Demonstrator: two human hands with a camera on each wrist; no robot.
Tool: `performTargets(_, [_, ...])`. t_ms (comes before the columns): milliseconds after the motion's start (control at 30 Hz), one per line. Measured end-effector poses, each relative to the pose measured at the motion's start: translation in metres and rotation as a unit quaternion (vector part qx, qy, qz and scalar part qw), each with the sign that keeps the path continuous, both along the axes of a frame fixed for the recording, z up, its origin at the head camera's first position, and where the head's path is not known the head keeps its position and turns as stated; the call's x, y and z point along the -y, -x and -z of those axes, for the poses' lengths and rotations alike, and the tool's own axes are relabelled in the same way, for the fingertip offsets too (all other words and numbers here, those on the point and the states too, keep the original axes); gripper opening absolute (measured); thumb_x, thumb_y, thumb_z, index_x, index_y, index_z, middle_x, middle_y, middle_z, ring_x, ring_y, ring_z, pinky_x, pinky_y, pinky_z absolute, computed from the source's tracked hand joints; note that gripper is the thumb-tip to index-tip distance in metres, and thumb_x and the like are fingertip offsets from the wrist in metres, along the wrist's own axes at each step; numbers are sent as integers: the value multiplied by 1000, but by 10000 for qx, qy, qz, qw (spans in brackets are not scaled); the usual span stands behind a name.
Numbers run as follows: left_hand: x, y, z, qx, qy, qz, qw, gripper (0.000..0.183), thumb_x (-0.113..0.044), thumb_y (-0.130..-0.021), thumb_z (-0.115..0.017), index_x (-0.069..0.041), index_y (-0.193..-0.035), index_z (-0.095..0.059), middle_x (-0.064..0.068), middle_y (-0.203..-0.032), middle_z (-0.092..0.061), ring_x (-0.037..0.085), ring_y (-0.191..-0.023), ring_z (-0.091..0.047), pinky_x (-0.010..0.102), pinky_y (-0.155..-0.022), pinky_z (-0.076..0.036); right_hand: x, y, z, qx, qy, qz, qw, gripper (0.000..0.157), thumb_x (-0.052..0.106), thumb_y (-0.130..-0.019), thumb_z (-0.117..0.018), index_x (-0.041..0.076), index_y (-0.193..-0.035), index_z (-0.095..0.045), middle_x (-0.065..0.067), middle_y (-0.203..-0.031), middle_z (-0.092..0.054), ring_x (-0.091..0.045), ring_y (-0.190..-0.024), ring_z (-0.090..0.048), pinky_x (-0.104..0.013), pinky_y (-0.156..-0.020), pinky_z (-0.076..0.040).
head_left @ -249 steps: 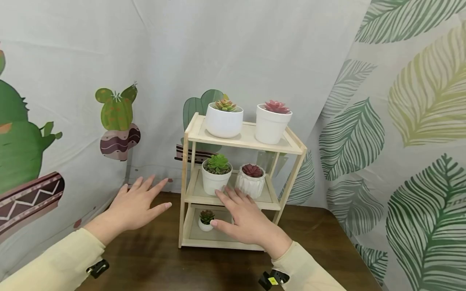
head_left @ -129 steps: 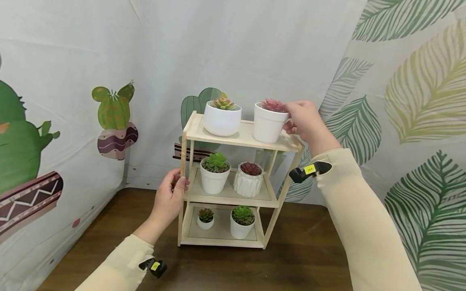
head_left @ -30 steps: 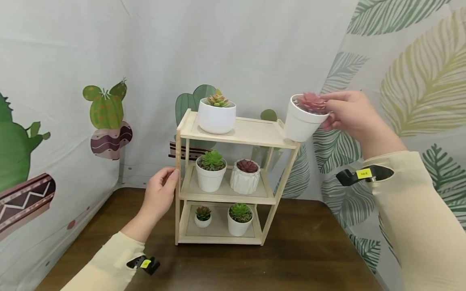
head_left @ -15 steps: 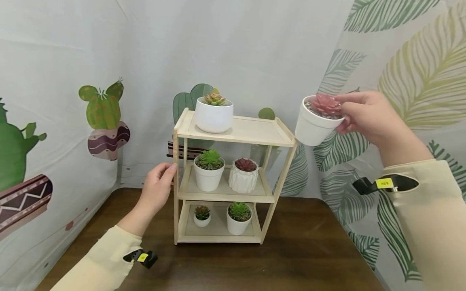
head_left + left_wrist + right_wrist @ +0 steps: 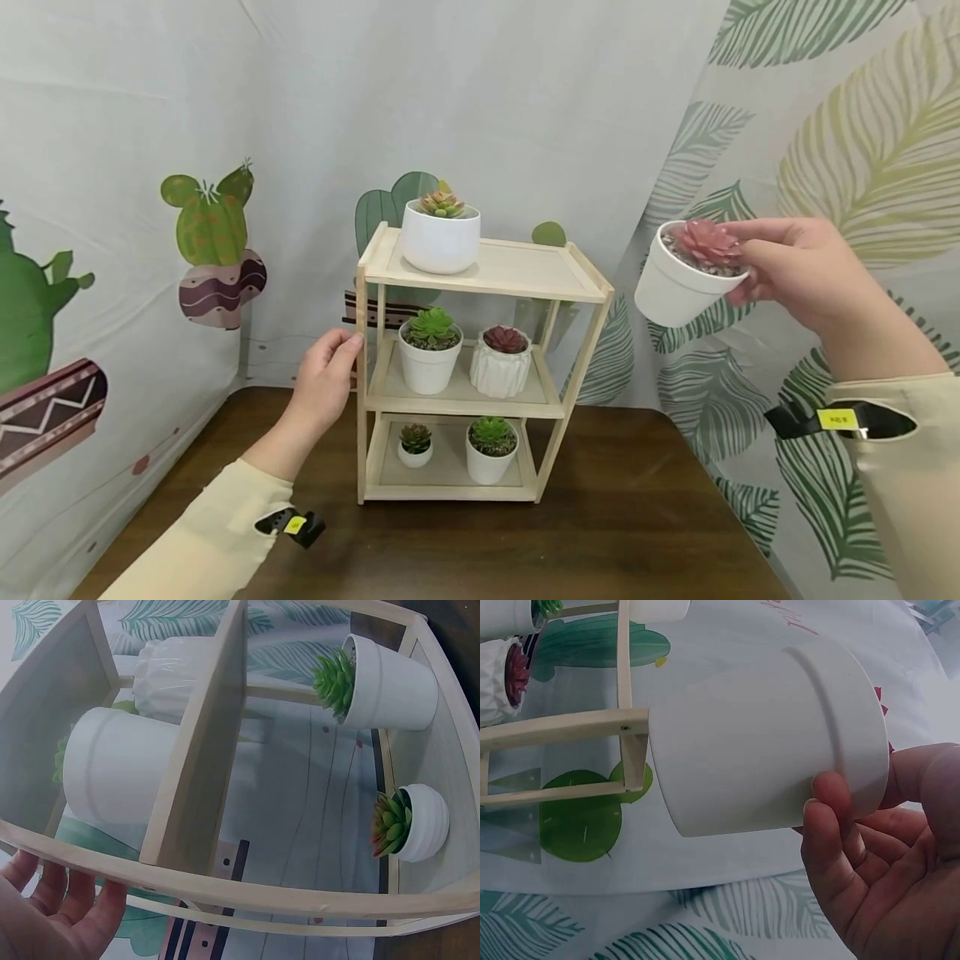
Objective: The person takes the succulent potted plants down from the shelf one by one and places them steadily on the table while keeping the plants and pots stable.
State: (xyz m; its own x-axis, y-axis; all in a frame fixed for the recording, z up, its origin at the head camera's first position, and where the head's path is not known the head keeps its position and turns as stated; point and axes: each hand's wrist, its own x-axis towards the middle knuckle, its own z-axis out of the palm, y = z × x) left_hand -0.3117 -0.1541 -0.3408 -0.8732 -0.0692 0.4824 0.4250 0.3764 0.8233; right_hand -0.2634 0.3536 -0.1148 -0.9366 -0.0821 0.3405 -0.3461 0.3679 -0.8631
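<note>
Off the right side of the wooden shelf (image 5: 487, 408), my right hand (image 5: 813, 279) holds a potted pink succulent (image 5: 678, 287) by its rim, the white pot tilted in the air. In the right wrist view the fingertips press the outside of the pot (image 5: 757, 742). My left hand (image 5: 326, 379) grips the shelf's front left post at middle-tier height; the left wrist view shows its fingers (image 5: 79, 900) behind the post (image 5: 247, 892). A round white pot with a green-red succulent (image 5: 441, 237) stands at the left of the top tier.
The middle tier bears a green succulent pot (image 5: 431, 358) and a ribbed pot with a dark red succulent (image 5: 502, 367). On the bottom tier stand a tiny succulent pot (image 5: 415, 446) and a green one (image 5: 491, 454). Printed cloth (image 5: 525, 100) hangs behind the brown table (image 5: 615, 533).
The right hand has lifted the pink succulent pot off the top tier, carried it right, and lately lowered it a little. The left hand came to the post earlier and stays there.
</note>
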Motion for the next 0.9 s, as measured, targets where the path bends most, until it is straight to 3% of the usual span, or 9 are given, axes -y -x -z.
performTargets(300, [1,-1,-1,-15,120,-98,9999,44,-40,-111,-37,-5,-111,-63,15,-103,-61,18,-83,-56,29,-71,-53,-13,-3,22,117,-570,63,9983,36,7,-105,-53,37,-101,-73,6,-86,-77,-18,-61,-67,-31,-60,-60])
performTargets(467, [1,1,2,-109,259,-293,9992,42,-40,-111,-38,-7,-107,-64,13,-89,-55,20,-74,-53,32,-66,-49,-18,-4,36,154,-944,319,9949,34,12,-106,-53,43,-101,-68,10,-85,-75,-16,-63,-67,-32,-62,-61])
performTargets(633, [-1,3,4,-285,309,-478,9980,40,-37,-111,-39,-7,-102,-64,9,-78,-51,21,-67,-51,33,-62,-46,-25,-4,50,182,-903,163,9956,34,11,-105,-53,41,-104,-69,9,-86,-75,-16,-62,-68,-31,-61,-61])
performTargets(900, [-6,9,8,-655,221,-802,9944,37,-30,-108,-42,-6,-98,-68,9,-75,-53,22,-71,-50,33,-65,-43,-33,-6,74,153,-596,141,9980,38,6,-104,-52,39,-105,-72,11,-89,-76,-17,-60,-66,-30,-58,-60])
